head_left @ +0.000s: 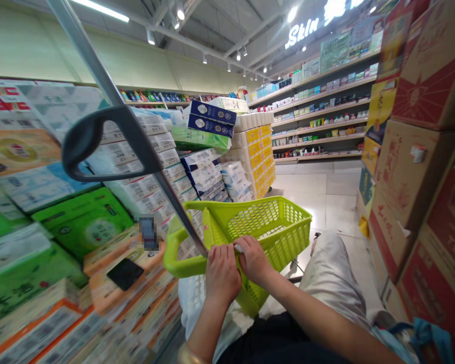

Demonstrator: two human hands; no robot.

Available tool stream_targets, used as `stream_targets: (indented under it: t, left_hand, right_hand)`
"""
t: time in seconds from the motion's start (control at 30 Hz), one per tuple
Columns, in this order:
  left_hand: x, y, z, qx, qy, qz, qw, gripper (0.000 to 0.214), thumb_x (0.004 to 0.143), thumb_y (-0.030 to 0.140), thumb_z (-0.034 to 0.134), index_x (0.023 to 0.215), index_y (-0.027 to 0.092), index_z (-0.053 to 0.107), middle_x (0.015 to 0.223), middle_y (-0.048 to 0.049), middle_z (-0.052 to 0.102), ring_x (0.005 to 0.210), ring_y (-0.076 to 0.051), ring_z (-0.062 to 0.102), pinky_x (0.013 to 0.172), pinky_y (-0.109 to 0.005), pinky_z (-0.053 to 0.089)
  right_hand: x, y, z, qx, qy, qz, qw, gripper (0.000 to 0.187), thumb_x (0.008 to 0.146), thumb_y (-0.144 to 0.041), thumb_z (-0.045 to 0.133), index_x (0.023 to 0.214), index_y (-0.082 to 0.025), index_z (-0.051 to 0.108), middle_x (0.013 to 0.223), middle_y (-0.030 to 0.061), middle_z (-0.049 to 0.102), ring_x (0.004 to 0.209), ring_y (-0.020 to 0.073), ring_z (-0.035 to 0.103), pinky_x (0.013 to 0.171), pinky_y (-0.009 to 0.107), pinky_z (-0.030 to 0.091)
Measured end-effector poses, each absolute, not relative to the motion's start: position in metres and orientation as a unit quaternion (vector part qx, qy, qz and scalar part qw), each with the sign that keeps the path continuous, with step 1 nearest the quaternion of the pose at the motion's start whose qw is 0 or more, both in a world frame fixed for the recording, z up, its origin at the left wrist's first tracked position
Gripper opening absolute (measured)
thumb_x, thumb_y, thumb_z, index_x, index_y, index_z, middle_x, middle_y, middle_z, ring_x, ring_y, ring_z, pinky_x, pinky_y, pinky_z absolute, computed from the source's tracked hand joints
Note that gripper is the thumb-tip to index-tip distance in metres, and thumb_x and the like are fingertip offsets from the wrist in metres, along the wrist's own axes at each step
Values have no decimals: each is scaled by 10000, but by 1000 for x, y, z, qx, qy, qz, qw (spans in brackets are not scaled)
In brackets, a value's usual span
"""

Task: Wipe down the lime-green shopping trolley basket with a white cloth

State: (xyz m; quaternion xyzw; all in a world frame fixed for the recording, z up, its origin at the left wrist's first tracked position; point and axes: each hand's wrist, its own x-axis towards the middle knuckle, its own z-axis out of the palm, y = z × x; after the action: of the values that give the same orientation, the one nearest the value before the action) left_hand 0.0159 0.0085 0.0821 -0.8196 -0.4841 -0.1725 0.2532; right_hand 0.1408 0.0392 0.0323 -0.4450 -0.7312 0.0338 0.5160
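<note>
A lime-green plastic shopping basket point(288, 245) with lattice sides stands in front of me, tilted in view. My left hand point(223, 275) is closed with its fingers curled over the basket's near edge. Right beside it, my right hand point(255, 259) is closed too, its fingers bent at the same edge. Something small and whitish point(238, 248) shows at its fingertips, too small to name. A metal pole point(176, 210) with a dark grey loop handle point(109, 144) slants down across the basket's left end. Its lower end disappears beside my left hand.
Stacked tissue packs point(151, 146) line the left side. On a pack there lie a dark flat object point(125, 274) and a pixelated one point(148, 233). Cardboard cartons point(409, 182) rise at the right. Stocked shelves point(322, 114) stand beyond the tiled floor point(307, 187).
</note>
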Motion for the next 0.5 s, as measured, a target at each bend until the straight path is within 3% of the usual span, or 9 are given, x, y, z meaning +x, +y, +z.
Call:
stream_targets:
  t: [0.27,0.4,0.5]
  left_hand:
    - [18,8,83,-820,-482,-162,262,487,691,146,527,1172,78,554,998,-120,597,1008,-277,519,1048,-453,308]
    - [19,10,85,-821,-484,-168,254,356,764,155,496,1104,91,581,948,-110,599,967,-265,529,1034,-438,314]
    - [18,10,85,-823,-481,-164,255,384,748,154,509,1121,89,574,970,-107,598,971,-261,528,1043,-431,301]
  right_hand:
    - [153,48,25,-520,-682,17,514,309,706,-16,420,908,-199,568,896,60,567,878,216,472,836,351,411]
    - [133,43,35,-479,-707,38,519,363,709,1,405,958,-208,568,938,55,579,895,205,480,849,338,417]
    - [137,42,31,-448,-733,34,512,400,695,-7,424,1020,-198,556,997,65,577,946,212,483,889,344,419]
